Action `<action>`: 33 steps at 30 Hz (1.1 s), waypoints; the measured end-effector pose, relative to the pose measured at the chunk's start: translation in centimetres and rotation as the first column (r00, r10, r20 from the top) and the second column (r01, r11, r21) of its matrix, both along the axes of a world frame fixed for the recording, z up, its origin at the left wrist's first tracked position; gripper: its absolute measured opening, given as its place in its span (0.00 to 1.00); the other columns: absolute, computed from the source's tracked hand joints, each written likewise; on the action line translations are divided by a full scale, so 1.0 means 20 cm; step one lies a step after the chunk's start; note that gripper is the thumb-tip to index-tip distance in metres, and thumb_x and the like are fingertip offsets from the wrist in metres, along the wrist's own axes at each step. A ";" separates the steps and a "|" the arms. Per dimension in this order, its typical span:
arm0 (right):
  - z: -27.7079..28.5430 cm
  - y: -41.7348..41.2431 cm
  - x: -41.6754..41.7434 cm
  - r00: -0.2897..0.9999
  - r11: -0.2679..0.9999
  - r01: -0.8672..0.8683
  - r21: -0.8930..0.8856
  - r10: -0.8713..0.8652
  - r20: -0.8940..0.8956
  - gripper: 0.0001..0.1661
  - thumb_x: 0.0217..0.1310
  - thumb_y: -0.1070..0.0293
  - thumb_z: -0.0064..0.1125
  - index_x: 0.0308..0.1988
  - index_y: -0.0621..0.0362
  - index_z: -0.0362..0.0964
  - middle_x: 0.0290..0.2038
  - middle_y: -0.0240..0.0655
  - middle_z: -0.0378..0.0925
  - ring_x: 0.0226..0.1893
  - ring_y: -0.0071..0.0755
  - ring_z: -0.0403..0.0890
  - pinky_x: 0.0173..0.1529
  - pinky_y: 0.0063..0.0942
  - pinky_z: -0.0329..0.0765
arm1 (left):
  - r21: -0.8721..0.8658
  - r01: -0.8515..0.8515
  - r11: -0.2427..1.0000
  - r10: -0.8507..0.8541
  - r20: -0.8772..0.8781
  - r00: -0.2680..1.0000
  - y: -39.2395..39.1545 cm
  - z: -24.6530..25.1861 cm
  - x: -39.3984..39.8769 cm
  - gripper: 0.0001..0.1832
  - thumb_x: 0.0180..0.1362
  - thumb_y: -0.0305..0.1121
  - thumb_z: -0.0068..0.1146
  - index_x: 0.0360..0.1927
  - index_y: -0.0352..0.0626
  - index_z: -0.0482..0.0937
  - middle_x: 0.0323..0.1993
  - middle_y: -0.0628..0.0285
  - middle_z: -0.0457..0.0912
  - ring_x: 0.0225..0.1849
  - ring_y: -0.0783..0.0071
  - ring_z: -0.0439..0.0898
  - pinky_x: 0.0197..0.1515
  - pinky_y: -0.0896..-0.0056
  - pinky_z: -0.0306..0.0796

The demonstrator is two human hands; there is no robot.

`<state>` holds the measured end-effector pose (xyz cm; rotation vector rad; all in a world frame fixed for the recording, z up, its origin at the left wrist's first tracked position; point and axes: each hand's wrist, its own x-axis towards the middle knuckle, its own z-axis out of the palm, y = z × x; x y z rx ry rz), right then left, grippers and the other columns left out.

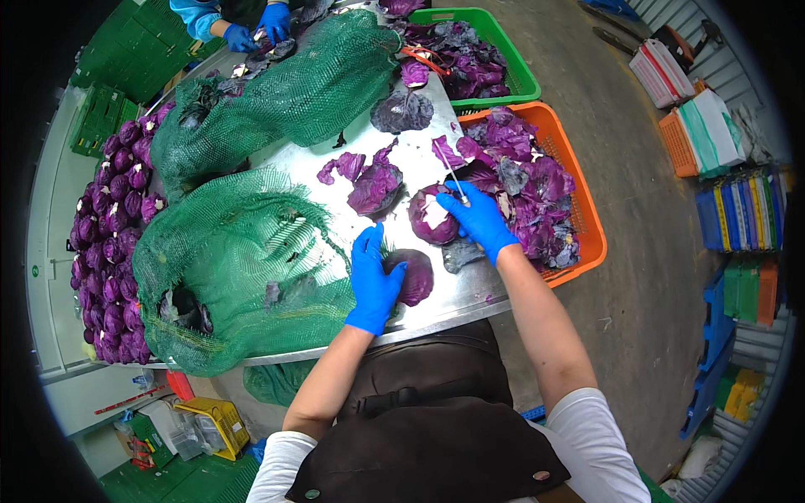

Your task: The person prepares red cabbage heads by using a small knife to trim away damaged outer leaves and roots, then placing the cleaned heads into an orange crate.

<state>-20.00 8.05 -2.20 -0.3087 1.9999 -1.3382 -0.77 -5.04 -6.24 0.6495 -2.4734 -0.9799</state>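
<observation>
Both my hands wear blue gloves over a metal table (pixel 462 289). My right hand (pixel 478 217) holds a knife (pixel 451 166), its thin blade pointing up and left. Its fingertips are against a red cabbage (pixel 433 215) with a pale cut stem end. My left hand (pixel 377 276) has its fingers spread and its thumb at the edge of another red cabbage (pixel 415 276), lying beside it. Loose red cabbage leaves (pixel 375 188) lie above, between the hands. A dark leaf (pixel 462 253) is under my right hand. To the left lies a green mesh sack (pixel 251 270), spread and partly open.
An orange crate (pixel 572 188) and a green crate (pixel 525 69), both with cabbage leaves, stand at the table's right edge. A second mesh sack (pixel 302 88) lies behind. Red cabbages (pixel 113 251) are piled far left. A co-worker's gloved hands (pixel 258 31) handle cabbage at the top.
</observation>
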 end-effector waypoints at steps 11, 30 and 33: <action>0.03 0.14 0.15 0.868 0.985 -0.057 0.166 0.131 -0.479 0.47 0.56 0.43 0.65 0.62 0.67 0.61 0.50 0.56 0.77 0.47 0.56 0.81 0.49 0.42 0.77 | 0.174 0.052 0.983 -0.052 -0.010 0.999 0.13 0.00 -0.35 0.55 0.45 0.47 0.73 0.70 0.33 0.52 0.63 0.40 0.64 0.62 0.44 0.66 0.63 0.53 0.64; -0.21 0.35 -0.25 0.876 0.893 0.212 0.396 0.006 -0.482 0.24 0.57 0.57 0.62 0.50 0.60 0.73 0.37 0.53 0.80 0.40 0.56 0.82 0.45 0.44 0.77 | 0.553 0.121 0.824 -0.019 -0.187 0.982 0.04 -0.02 -0.24 0.57 0.36 0.37 0.81 0.67 0.35 0.57 0.62 0.50 0.66 0.64 0.57 0.67 0.68 0.61 0.60; 0.00 0.30 -0.09 0.777 0.906 0.188 0.380 0.100 -0.621 0.29 0.55 0.54 0.67 0.53 0.57 0.72 0.46 0.50 0.78 0.44 0.53 0.81 0.47 0.41 0.78 | 0.416 0.255 0.873 -0.228 -0.115 0.967 -0.08 0.03 -0.19 0.56 0.33 0.36 0.81 0.67 0.37 0.59 0.64 0.51 0.66 0.65 0.55 0.67 0.69 0.60 0.59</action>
